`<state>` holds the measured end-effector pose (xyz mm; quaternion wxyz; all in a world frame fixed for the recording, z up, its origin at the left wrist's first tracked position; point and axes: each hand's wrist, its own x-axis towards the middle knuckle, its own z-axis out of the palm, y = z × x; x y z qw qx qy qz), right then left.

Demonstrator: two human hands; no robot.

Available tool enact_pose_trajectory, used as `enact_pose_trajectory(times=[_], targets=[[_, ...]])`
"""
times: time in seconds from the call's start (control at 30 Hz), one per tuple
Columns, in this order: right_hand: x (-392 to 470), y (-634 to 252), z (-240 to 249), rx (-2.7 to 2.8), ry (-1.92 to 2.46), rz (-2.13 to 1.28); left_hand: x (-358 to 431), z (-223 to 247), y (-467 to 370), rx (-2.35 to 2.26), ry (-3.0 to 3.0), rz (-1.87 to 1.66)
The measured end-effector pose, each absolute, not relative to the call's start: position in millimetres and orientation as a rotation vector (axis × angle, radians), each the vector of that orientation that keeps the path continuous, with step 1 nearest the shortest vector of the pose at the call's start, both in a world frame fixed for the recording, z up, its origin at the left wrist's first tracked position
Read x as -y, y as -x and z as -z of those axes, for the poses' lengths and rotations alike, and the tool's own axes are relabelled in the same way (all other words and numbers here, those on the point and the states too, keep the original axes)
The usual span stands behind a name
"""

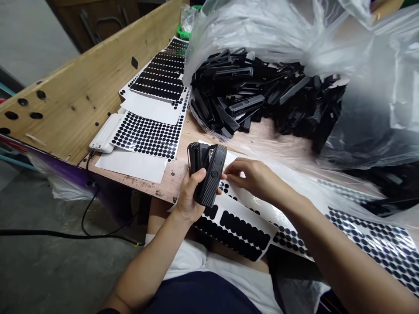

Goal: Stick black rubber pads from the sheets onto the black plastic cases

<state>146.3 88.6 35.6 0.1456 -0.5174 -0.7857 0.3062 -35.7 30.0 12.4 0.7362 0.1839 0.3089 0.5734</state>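
Note:
My left hand [191, 196] is closed around black plastic parts with a carbon-fibre pattern. The front part [214, 176] stands upright and shows an oval recess and a small round one; another leans behind it. Just right of them, my right hand [247, 174] has its fingers pinched together over the sticker sheets. Whatever may be between those fingertips is too small to make out. Below the hands, a sheet of black oval stickers [242, 229] hangs over the table edge above my lap. A sheet of round black stickers [291, 237] lies partly under my right forearm.
A clear plastic bag [262, 30] spills a heap of black plastic parts [245, 104] across the back of the table. More sticker sheets [147, 135] lie left, beside a white device [106, 133] with a cable. A wooden board [81, 78] walls the left side.

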Motion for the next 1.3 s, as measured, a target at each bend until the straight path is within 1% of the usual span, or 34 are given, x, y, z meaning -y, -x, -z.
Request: enact_pose_trajectory(times=[0.1, 0.23, 0.33, 0.53, 0.97, 1.3], targets=[[-85.2, -146.3, -44.0, 2.064, 1.510, -1.127, -29.7, -12.6, 35.7, -0.662, -0.411, -1.258], [-69.6, -139.3, -63.1, 1.448, 1.400, -1.610, -29.4, -11.1, 35.3, -0.674, -0.428, -1.255], [-57.4, -128.8, -76.2, 1.244, 1.334, -1.759, -29.3, -9.3, 35.3, -0.710, -0.428, -1.254], [-52.2, -115.3, -83.2, 1.271, 1.359, -1.654, -28.8, -10.3, 35.5, -0.737, -0.425, -1.247], [-51.7, -114.6, -81.8, 1.312, 1.328, -1.627, -27.7, -10.2, 35.4, -0.748, -0.426, -1.255], [-46.4, -110.9, -89.6, 1.551, 1.384, -1.376, -28.2, -10.8, 35.1, -0.731, -0.433, -1.254]])
